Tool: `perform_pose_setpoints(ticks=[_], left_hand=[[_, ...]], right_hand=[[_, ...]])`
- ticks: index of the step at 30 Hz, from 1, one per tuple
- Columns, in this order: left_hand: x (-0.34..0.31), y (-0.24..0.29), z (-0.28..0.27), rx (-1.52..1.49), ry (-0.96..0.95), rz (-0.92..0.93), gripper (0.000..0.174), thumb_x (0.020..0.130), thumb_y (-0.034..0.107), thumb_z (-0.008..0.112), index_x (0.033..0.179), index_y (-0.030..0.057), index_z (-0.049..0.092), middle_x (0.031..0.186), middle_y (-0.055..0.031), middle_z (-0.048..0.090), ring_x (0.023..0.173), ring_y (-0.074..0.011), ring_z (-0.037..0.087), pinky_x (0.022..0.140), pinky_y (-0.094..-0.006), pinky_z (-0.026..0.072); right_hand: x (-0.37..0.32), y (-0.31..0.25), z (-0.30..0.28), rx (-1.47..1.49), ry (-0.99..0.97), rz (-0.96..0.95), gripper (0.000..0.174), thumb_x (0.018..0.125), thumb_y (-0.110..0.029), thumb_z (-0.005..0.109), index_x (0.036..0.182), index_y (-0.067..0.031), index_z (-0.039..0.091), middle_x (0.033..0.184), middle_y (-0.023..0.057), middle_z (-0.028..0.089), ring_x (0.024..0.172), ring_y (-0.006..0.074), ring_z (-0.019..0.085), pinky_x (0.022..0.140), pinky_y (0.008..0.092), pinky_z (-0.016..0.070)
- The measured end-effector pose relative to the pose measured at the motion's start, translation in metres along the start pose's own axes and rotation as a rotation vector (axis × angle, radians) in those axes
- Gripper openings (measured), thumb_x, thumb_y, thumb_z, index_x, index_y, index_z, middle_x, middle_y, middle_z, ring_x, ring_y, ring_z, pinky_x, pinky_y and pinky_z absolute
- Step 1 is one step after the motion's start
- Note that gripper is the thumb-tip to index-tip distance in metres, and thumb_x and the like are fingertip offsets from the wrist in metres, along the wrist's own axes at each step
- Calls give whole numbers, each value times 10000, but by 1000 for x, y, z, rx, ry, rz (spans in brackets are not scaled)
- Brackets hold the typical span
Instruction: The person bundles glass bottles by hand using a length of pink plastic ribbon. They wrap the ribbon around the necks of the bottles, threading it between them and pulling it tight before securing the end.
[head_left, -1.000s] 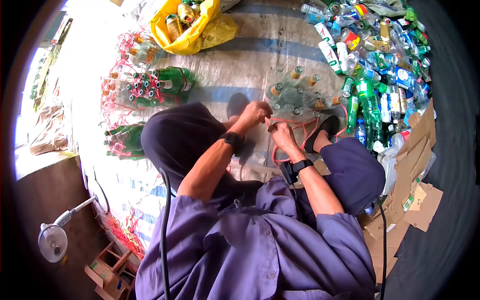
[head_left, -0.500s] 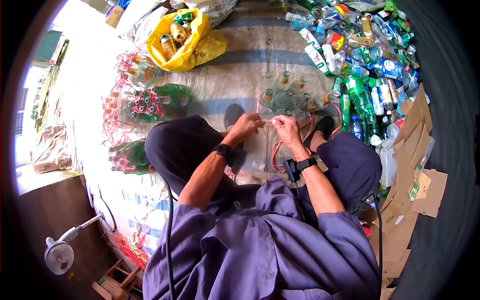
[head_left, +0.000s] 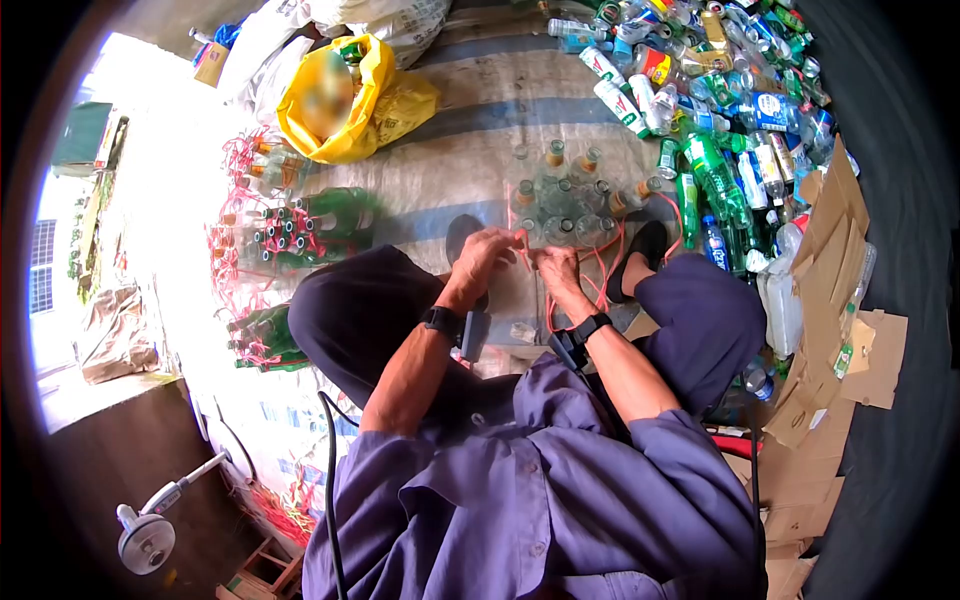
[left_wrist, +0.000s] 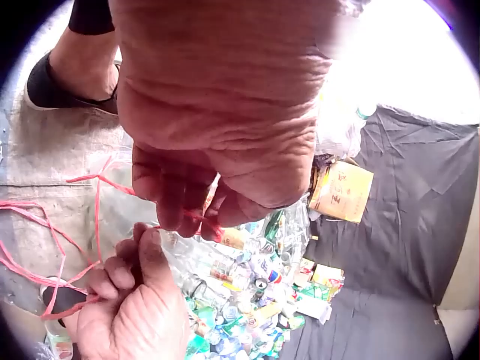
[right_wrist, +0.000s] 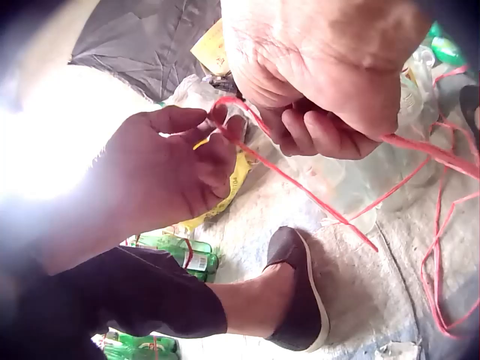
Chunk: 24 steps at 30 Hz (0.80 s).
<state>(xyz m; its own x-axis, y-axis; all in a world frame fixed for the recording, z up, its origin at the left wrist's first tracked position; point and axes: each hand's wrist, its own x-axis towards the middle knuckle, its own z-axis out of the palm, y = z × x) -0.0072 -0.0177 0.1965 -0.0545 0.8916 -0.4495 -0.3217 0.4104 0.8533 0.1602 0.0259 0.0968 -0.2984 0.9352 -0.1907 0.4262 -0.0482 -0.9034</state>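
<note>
Red twine (right_wrist: pixel 300 178) pinched in curled fingers (right_wrist: pixel 315 131) of my left hand (head_left: pixel 483 255) and right hand (head_left: pixel 556 268); centre bottle cluster (head_left: pixel 562 198) seems not yet tied; left bundles (head_left: pixel 300 225) done; upper-right pile (head_left: pixel 730 100) waits

The red string (right_wrist: pixel 315 203) is thin and plastic, pinched taut between the left hand (head_left: pixel 484 252) and right hand (head_left: pixel 556 268). Its remaining length trails in slack loops on the woven mat.
</note>
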Motion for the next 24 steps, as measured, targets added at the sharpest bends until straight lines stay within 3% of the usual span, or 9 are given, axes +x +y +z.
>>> perform_pose_setpoints(ticks=[2,5,10,13,16,18,22,24], left_hand=[[2,-4,-4,92,-33,13,194,941,192,530,1001,44,640,880,-20,657,720,-85,591,663,-208,458],[5,-14,-8,193,-52,47,251,938,160,523,1111,27,647,894,-17,665,733,-77,591,673,-208,461],[9,-18,-3,147,-13,44,339,938,135,512,1239,24,621,903,-13,674,727,-70,589,671,-198,457],[18,-32,-8,173,-31,118,374,942,196,514,1251,8,607,969,-82,686,750,-104,640,626,-241,496],[22,-33,-6,-66,-155,177,387,934,143,535,1296,12,572,969,-87,689,759,-93,646,625,-231,507],[23,-27,-1,260,-38,163,400,899,92,556,1291,9,571,952,-98,703,741,-116,675,644,-254,534],[29,-26,2,467,-10,227,395,908,52,509,1294,5,582,849,-59,700,677,-101,636,618,-250,523],[32,-24,3,764,9,305,424,813,53,598,1230,122,628,926,-123,725,705,-230,709,659,-334,559]], right_hand=[[1,-10,4,186,-41,66,198,815,-157,607,795,-20,748,617,72,672,544,128,597,537,294,463],[4,-25,7,223,-66,186,200,818,-143,607,866,-25,761,650,84,689,583,137,628,563,280,483],[9,-23,10,189,-95,163,201,820,-92,577,894,-35,755,705,118,704,620,174,659,595,317,506],[9,-15,15,110,-72,64,207,820,-74,570,914,-54,753,743,141,707,637,207,668,612,331,510],[7,-10,19,98,-68,19,202,821,-67,578,921,-68,753,759,149,703,650,224,671,608,337,504],[6,-10,19,95,-59,-17,178,827,-58,579,891,-54,745,721,143,692,627,215,660,587,344,494],[6,-11,15,143,-108,83,160,840,-57,574,843,-37,732,682,131,678,600,191,642,570,341,480],[4,-6,18,216,-62,74,170,852,-61,563,793,-26,718,646,111,661,579,166,621,558,330,465]])
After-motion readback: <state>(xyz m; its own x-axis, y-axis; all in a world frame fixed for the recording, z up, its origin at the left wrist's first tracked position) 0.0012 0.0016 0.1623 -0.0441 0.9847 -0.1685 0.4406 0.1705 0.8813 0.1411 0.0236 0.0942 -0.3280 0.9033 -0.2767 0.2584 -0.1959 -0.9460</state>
